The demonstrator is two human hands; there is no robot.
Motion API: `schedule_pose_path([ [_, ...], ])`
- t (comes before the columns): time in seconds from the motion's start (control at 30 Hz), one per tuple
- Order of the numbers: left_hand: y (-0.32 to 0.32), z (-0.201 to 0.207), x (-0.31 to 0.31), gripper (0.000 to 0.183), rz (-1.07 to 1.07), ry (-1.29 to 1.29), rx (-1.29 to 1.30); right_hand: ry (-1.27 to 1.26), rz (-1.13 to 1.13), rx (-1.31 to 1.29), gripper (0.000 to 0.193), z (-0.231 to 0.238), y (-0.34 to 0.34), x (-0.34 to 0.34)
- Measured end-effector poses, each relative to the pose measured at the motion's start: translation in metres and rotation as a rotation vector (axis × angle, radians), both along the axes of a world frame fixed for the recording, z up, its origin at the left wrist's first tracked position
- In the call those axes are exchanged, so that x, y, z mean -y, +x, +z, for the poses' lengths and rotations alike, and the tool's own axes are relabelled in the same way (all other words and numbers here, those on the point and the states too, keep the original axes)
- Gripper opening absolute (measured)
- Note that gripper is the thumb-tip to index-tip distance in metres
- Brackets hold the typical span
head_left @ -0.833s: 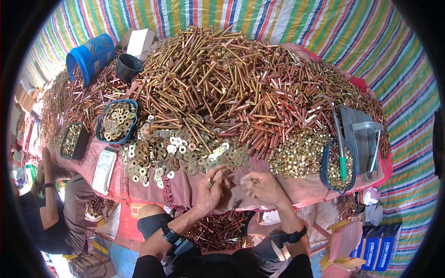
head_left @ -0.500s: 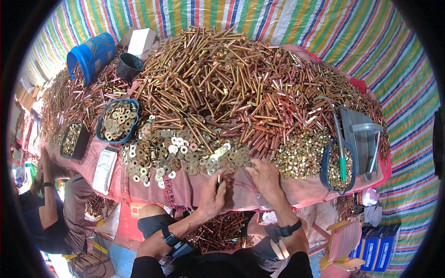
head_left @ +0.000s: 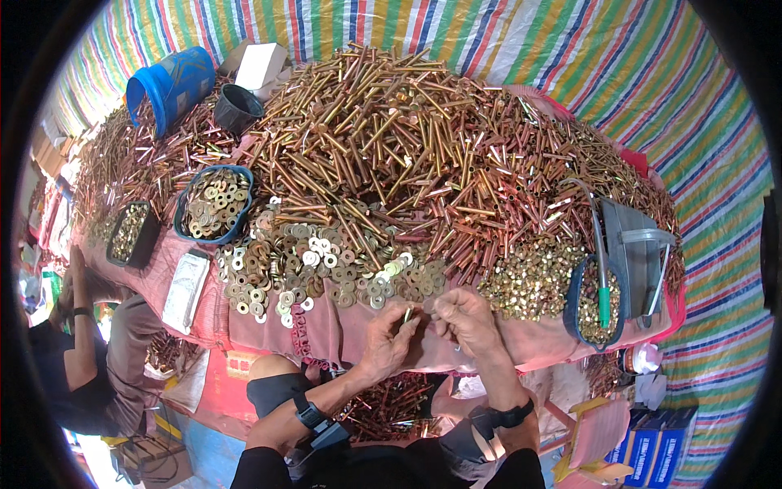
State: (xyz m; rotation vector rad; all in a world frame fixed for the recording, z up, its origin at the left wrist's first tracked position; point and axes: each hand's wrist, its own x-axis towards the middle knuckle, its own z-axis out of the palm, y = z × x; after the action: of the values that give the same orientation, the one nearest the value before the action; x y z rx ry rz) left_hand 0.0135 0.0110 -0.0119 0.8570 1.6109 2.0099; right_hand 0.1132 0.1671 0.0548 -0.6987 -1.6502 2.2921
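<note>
My left hand [head_left: 389, 340] is closed around a thin metal piece [head_left: 409, 313], whose brass-coloured end sticks up past the fingers; it looks like a bolt, most of it hidden. Close beside it, my right hand [head_left: 466, 323] pinches a small flat washer [head_left: 429, 304] at the fingertips. Both hands are above the near edge of the pink cloth. Just beyond them lies a spread of flat washers [head_left: 326, 259]. Behind these rises a large heap of brass and copper-coloured bolts [head_left: 366, 138]. Right of my right hand is a pile of small nuts [head_left: 525, 281].
A blue tub of washers [head_left: 252, 213] and a dark tray of nuts [head_left: 147, 253] stand left. At right are a blue-rimmed container [head_left: 577, 314] and a grey plastic bin [head_left: 631, 261]. A blue bucket [head_left: 183, 81] lies tipped at far left. Another person [head_left: 77, 375] sits at left.
My hands have come together, the left moving right. The right hand's fingertips now pinch the washer near the piece in my left. The whole view has shifted slightly.
</note>
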Motion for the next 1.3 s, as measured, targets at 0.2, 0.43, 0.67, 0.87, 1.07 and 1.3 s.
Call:
schedule_pose_path([
  [0.2,-0.006,0.004,0.009,0.023,-0.041,-0.047,-0.195,0.089,0.083,0.081,0.021,0.008,-0.011,0.019],
  [0.43,-0.003,0.015,0.012,0.02,0.051,-0.103,-0.235,0.254,0.083,0.097,0.021,0.012,-0.012,0.026],
  [0.67,-0.008,0.018,0.014,0.018,0.079,-0.192,-0.395,0.258,0.056,0.061,0.023,0.017,-0.017,0.027],
  [0.87,-0.008,0.021,0.015,0.016,0.071,-0.196,-0.356,0.336,0.043,0.115,0.022,0.01,-0.017,0.018],
  [1.07,-0.011,0.026,0.018,0.024,0.004,-0.23,-0.308,1.379,-0.284,0.123,0.021,-0.001,-0.026,-0.01],
  [1.3,-0.006,0.024,0.018,0.038,0.054,-0.178,-0.133,1.433,-0.197,0.345,0.03,-0.016,-0.035,-0.026],
])
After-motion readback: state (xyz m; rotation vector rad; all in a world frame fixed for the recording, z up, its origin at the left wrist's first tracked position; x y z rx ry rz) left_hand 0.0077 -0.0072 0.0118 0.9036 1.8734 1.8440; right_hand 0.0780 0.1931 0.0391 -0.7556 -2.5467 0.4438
